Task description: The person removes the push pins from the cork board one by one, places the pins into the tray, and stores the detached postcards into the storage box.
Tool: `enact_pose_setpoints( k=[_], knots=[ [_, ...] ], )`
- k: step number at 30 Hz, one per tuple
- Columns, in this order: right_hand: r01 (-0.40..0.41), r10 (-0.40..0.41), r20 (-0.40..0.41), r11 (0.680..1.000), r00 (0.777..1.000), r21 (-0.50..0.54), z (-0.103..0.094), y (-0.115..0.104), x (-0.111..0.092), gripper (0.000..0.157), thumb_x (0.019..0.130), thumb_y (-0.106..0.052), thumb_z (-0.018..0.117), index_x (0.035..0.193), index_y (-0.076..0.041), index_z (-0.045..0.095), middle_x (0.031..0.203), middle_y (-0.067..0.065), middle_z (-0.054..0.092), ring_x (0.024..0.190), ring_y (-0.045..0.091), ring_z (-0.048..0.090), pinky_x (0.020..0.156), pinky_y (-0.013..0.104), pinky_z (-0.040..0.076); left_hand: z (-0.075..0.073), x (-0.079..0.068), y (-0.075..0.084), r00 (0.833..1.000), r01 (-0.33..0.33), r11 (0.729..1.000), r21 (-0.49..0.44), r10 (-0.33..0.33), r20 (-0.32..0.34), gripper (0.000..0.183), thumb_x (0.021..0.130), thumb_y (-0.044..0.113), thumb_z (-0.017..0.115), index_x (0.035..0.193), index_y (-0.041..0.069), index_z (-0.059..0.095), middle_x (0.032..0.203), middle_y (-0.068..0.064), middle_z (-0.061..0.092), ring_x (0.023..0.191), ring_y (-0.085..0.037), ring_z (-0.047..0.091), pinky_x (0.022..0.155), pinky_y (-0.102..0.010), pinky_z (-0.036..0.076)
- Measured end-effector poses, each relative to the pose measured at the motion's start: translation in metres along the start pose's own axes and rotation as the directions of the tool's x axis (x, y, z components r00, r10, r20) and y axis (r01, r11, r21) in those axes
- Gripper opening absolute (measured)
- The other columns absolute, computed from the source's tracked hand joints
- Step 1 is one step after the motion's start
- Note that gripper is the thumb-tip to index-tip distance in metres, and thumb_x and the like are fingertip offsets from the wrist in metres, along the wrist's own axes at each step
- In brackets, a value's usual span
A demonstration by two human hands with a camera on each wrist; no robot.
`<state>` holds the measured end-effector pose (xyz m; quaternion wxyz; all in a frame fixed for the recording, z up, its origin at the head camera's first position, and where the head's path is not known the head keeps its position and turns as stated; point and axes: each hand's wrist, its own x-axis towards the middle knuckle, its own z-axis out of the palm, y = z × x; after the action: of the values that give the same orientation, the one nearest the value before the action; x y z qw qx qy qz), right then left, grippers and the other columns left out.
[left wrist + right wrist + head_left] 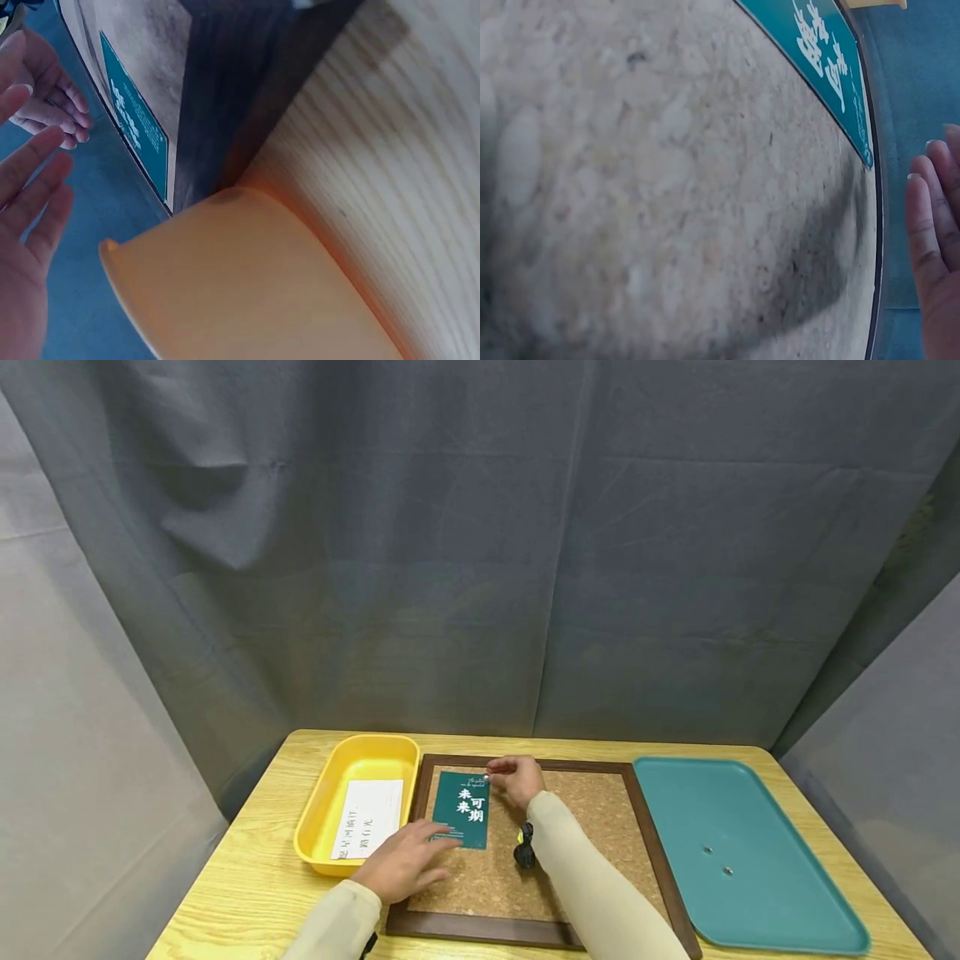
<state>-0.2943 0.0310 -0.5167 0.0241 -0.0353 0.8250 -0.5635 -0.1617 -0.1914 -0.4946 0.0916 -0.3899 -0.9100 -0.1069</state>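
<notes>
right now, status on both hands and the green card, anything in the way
Left hand: fingers extended. Right hand: at upper-right corner of green card, grip unclear. Card on cork board. In the way: left fingers over its lower-left corner.

head: high, forward-down | left wrist: close by tray (225,285) | right wrist: close over corkboard (667,187) | all share: card (461,814)

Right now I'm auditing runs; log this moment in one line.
green card: on corkboard; right hand: at card's top-right corner; left hand: near bottom-left; yellow bin: white paper inside; teal tray: two small pieces
</notes>
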Motion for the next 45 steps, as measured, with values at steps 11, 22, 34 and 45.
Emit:
enact_pose_setpoints(
  k=[11, 22, 34, 45],
  knots=[
    [0.001, 0.000, 0.016, 0.999, 1.000, -0.049, 0.002, 0.007, 0.011, 0.016, 0.086, 0.000, 0.069, 0.102, 0.001, 0.072, 0.095, 0.009, 0.071, 0.085, 0.020, 0.066, 0.076, 0.036, 0.056, 0.009, 0.019, 0.000, 0.985, 0.063, 0.998, 0.020, -0.065, 0.162, 0.050, 0.086, 0.036, 0.071, 0.130, 0.015, 0.060, 0.133, -0.009, 0.055, 0.122, -0.023, 0.052, 0.102, -0.036, 0.044],
    [-0.019, 0.020, 0.011, 0.996, 1.000, -0.088, 0.005, 0.010, 0.010, 0.016, 0.088, 0.000, 0.067, 0.104, 0.001, 0.071, 0.099, 0.013, 0.071, 0.089, 0.024, 0.066, 0.079, 0.038, 0.055, 0.021, 0.036, 0.005, 0.957, 0.118, 0.992, 0.044, -0.125, 0.260, 0.050, 0.085, 0.038, 0.072, 0.130, 0.019, 0.061, 0.133, -0.006, 0.054, 0.121, -0.021, 0.053, 0.095, -0.033, 0.049],
    [-0.041, 0.041, 0.002, 0.996, 0.999, -0.075, 0.008, 0.013, 0.012, 0.018, 0.088, 0.001, 0.067, 0.105, 0.002, 0.071, 0.102, 0.016, 0.070, 0.090, 0.025, 0.065, 0.079, 0.038, 0.054, 0.034, 0.040, 0.007, 0.935, 0.201, 0.977, 0.073, -0.214, 0.283, 0.054, 0.089, 0.038, 0.068, 0.137, 0.019, 0.054, 0.143, -0.008, 0.047, 0.130, -0.025, 0.046, 0.099, -0.039, 0.048],
    [-0.060, 0.059, -0.019, 0.994, 0.998, -0.087, 0.011, 0.019, 0.020, 0.015, 0.086, -0.001, 0.069, 0.101, -0.001, 0.073, 0.097, 0.009, 0.071, 0.090, 0.022, 0.065, 0.084, 0.041, 0.052, 0.045, 0.036, 0.002, 0.948, 0.187, 0.978, 0.096, -0.205, 0.243, 0.061, 0.088, 0.041, 0.065, 0.139, 0.011, 0.053, 0.147, -0.009, 0.044, 0.133, -0.028, 0.043, 0.107, -0.039, 0.040]
  ],
)
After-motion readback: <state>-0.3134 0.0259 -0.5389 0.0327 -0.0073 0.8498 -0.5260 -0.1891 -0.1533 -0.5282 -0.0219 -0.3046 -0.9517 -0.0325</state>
